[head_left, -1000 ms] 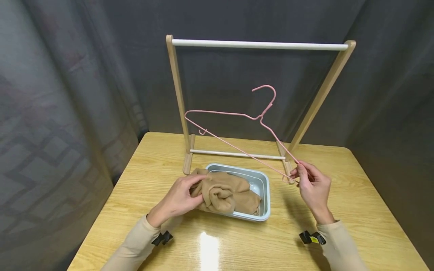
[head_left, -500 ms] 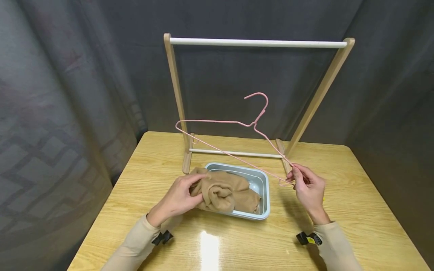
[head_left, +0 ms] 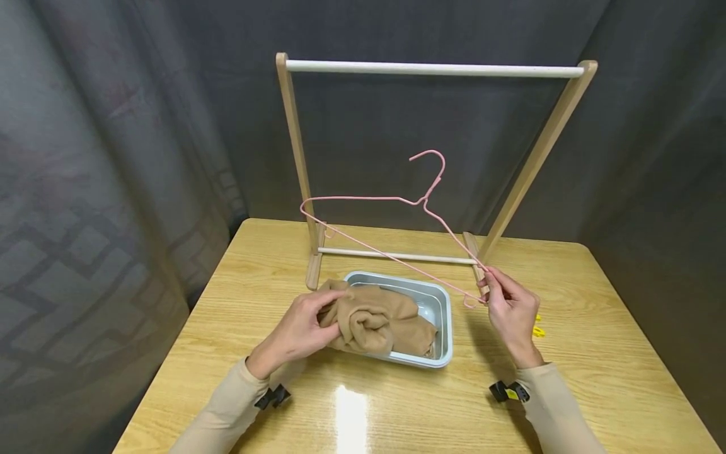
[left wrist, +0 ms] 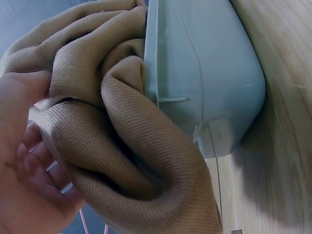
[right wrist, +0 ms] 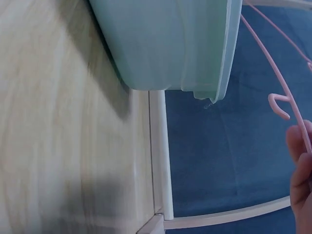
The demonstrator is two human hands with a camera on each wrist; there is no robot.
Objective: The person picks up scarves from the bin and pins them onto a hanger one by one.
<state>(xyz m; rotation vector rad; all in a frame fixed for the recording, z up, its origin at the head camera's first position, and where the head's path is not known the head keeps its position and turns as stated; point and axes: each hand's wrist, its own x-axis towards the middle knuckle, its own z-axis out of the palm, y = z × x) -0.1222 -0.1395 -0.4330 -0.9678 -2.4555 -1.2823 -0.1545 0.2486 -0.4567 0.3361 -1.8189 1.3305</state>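
A pink wire hanger (head_left: 363, 197) is held up in front of the rack, its hook upward and its frame slanting down to the right. My right hand (head_left: 512, 315) pinches its right corner between thumb and fingers. In the right wrist view, those fingers (right wrist: 301, 170) close on the pink wire near a small loop. My left hand (head_left: 300, 328) grips a bunched brown cloth (head_left: 368, 321) at the left end of a light blue tub (head_left: 445, 325). Thumb and fingers lie on both sides of its folds in the left wrist view, where the cloth (left wrist: 141, 141) droops over the tub's rim.
Behind the tub stands a wooden rack with a white top rail (head_left: 433, 68) and a thin lower bar (head_left: 397, 255). Small yellow objects (head_left: 539, 331) lie on the wooden table (head_left: 612, 353) just right of my right hand. Grey curtains (head_left: 113, 189) surround the table.
My right hand has shifted left with the hanger, which now sits slightly lower. The small yellow objects have come into view beside that hand. My left hand and the cloth have stayed put.
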